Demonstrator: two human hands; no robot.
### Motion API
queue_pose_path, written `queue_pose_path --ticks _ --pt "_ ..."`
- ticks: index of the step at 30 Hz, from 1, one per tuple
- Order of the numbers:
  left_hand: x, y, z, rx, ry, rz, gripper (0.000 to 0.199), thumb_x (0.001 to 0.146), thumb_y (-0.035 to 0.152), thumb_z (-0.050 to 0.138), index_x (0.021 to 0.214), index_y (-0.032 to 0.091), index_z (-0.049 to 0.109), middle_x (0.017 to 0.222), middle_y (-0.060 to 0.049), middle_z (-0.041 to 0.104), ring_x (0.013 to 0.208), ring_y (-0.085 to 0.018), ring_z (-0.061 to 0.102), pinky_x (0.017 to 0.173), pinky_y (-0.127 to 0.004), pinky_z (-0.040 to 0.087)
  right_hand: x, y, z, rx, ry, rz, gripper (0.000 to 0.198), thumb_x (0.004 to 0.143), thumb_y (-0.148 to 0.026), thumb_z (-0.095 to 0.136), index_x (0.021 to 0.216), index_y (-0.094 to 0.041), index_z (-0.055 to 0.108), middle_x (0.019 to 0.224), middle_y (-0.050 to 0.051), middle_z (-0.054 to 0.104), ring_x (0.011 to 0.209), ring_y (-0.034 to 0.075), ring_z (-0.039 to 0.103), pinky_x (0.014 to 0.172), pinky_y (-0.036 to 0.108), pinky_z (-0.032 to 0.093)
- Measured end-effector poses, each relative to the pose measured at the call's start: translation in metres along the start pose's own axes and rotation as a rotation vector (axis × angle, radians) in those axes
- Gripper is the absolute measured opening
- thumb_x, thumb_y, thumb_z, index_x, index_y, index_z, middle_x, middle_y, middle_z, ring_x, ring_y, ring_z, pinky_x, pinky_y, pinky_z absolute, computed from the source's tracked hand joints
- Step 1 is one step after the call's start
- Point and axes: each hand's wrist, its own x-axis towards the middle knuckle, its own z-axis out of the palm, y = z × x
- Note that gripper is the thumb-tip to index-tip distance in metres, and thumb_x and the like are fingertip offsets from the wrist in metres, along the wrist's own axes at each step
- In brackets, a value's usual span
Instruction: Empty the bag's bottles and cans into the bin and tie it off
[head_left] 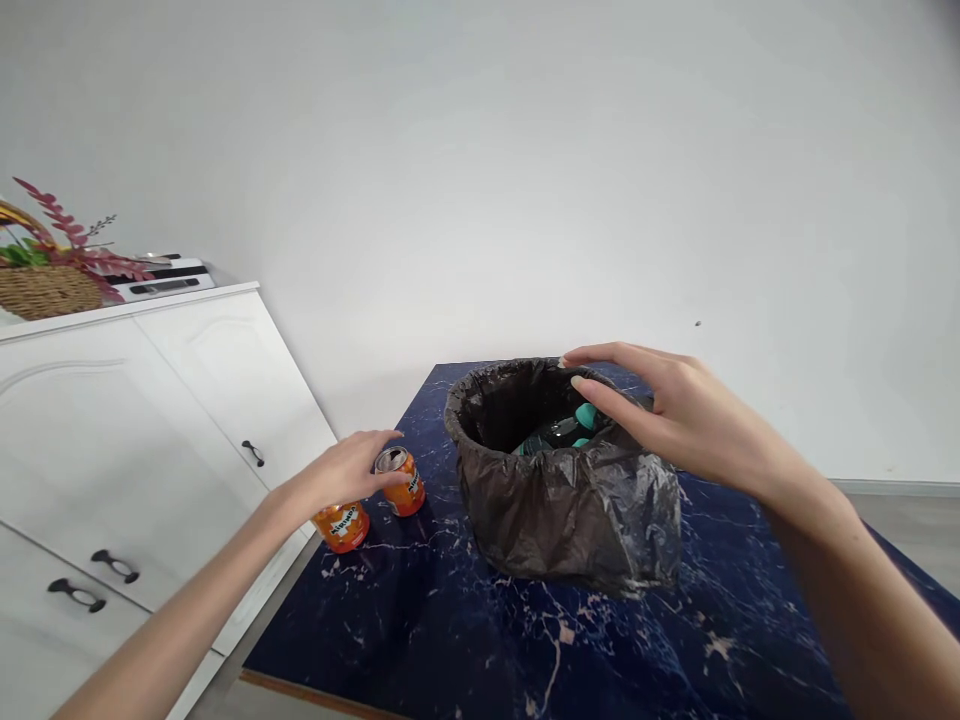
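My left hand is at two orange soda cans, its thumb and fingers apart. The farther opened can stands upright between them; whether the fingers touch it I cannot tell. The nearer soda can stands just below the hand, its top hidden by it. My right hand is over the right side of a bin lined with a black plastic bag. Its thumb and fingers are spread with nothing between them. Inside the bin lie dark clear bottles with teal caps, partly hidden by the rim.
The bin and cans stand on a dark blue marble-patterned table, which has a brown front edge. To the left is a white cabinet with black handles. On it are a wicker basket with plants and a white-and-black device. Behind rises a white wall.
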Motion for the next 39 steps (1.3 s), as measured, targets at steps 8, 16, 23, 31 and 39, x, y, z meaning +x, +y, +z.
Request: queue_pose_path --ticks 8,16,23,31,39 --pt "-0.006 0.002 0.001 -0.051 0.227 0.026 0.065 0.098 0.061 0.057 0.151 0.025 0.053 0.147 -0.017 0.067 0.119 -0.040 0.073 0.092 -0.050 0.060 -0.002 -0.002 -0.005 -0.022 0.043 0.027 0.044 0.107 -0.058 0.049 0.134 -0.031 0.070 0.137 0.008 0.075 0.087 0.027 0.077 0.066 0.042 0.061" --pt "-0.029 0.085 -0.100 -0.279 0.985 0.375 0.084 0.090 0.047 0.080 0.155 0.036 0.027 0.147 -0.007 0.065 0.138 -0.027 0.065 0.120 -0.048 0.051 -0.002 0.000 -0.008 0.001 0.082 0.034 0.037 0.107 -0.055 0.052 0.132 -0.033 0.070 0.136 0.005 0.075 0.074 0.021 0.073 0.056 0.037 0.055" --pt "-0.010 0.155 -0.116 -0.063 0.461 0.585 0.084 0.090 0.035 0.079 0.159 0.032 0.031 0.137 -0.008 0.072 0.123 -0.030 0.072 0.103 -0.042 0.056 -0.001 0.002 -0.006 -0.006 0.072 0.007 0.036 0.106 -0.052 0.054 0.133 -0.034 0.069 0.133 0.004 0.076 0.078 0.023 0.074 0.059 0.038 0.055" --pt "0.041 0.196 -0.090 0.105 0.089 0.560 0.092 0.090 0.020 0.069 0.167 0.025 0.019 0.102 -0.007 0.077 0.079 -0.025 0.073 0.076 -0.034 0.054 -0.004 0.000 -0.012 -0.004 0.055 -0.002 0.041 0.106 -0.054 0.052 0.138 -0.033 0.067 0.136 0.007 0.075 0.054 0.015 0.060 0.056 0.038 0.053" --pt "0.048 0.163 -0.068 -0.088 0.305 0.578 0.086 0.095 0.044 0.075 0.166 0.027 0.029 0.165 -0.017 0.050 0.143 -0.037 0.056 0.115 -0.051 0.048 -0.007 0.003 -0.022 -0.008 0.078 -0.003 0.042 0.106 -0.056 0.053 0.136 -0.031 0.068 0.135 0.008 0.075 0.064 0.017 0.067 0.055 0.035 0.053"
